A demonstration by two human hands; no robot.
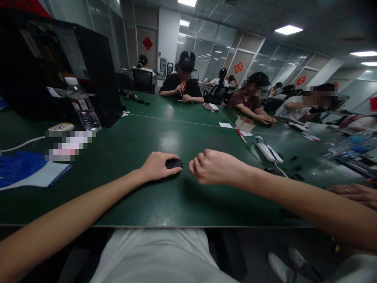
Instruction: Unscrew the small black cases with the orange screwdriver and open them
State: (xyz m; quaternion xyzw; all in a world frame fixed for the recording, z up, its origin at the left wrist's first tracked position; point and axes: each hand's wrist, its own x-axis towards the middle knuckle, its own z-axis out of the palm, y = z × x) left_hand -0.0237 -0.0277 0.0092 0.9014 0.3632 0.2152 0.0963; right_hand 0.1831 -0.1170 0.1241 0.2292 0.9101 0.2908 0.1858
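On the green table [165,196], my left hand [157,167] is closed around a small black computer mouse [173,163], thumb along its near side and fingers over the far side. A thin dark line, which looks like the mouse's cable [185,163], runs from its right end into my right hand [207,167]. That hand is a closed fist just to the right of the mouse, raised a little above the tabletop with its shadow below. Whatever lies inside the fist is hidden by the fingers.
An open black computer case [103,74] and a water bottle [84,106] stand at left, near a blue glove [20,169]. A white power strip [268,151] and small box [244,124] lie right. A neighbour's hand [353,192] rests at far right; several people sit beyond.
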